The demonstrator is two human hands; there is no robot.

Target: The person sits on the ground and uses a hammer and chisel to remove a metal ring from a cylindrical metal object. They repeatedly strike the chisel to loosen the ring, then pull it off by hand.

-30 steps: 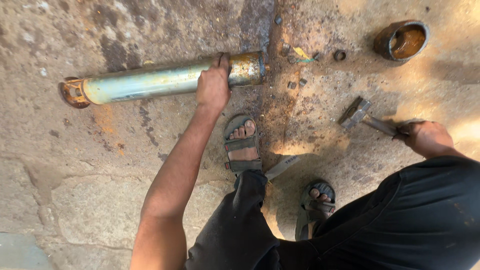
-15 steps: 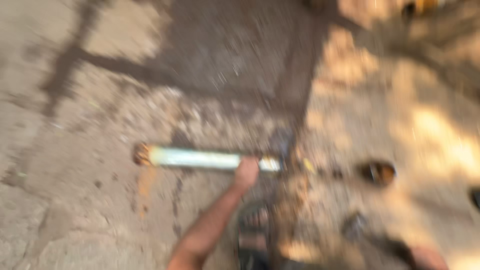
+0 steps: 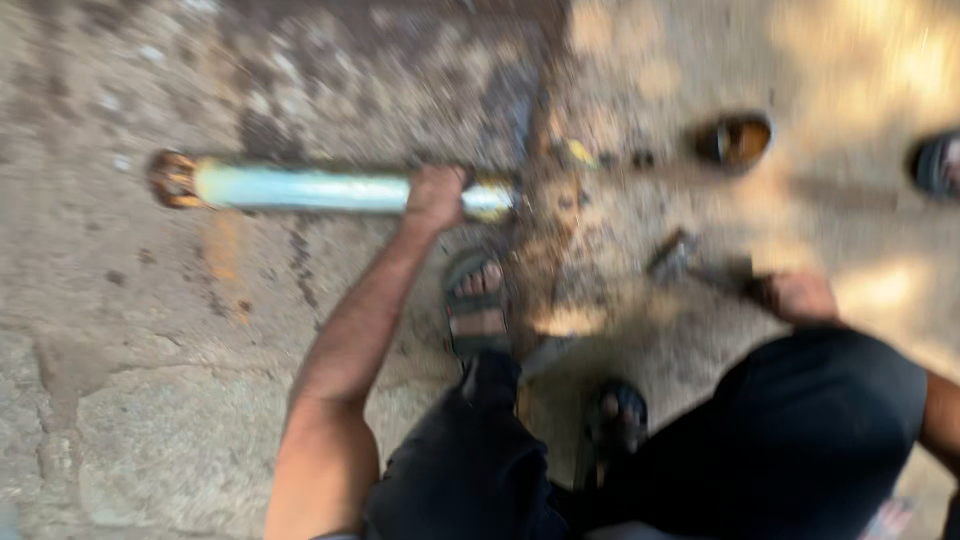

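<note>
Left hand (image 3: pixel 437 195): reaching forward with the arm extended, fingers curling over a long pale blue-green metal tube (image 3: pixel 320 188) close to its right end; gripping it from above.

Metal tube: lying flat and roughly level on the concrete floor (image 3: pixel 150 400), a rusty orange flange (image 3: pixel 172 179) showing at its far left end, a yellowish patch showing just right of the left hand.

Right hand (image 3: pixel 800 296): resting low at the right, closing around the handle of a hammer (image 3: pixel 700 265); the hammer's dark head is lying on the floor to the left of the hand. Blur is hiding how tightly the fingers are wrapping.

Sandalled feet: one (image 3: pixel 476 300) sitting just below the tube's right end, the other (image 3: pixel 615 415) sitting nearer the body, between dark trouser legs.

Round rusty cup-shaped part (image 3: pixel 735 140): sitting on the floor beyond the hammer, well apart from the tube.

Another person's sandalled foot (image 3: pixel 938 165): showing at the right edge.
</note>
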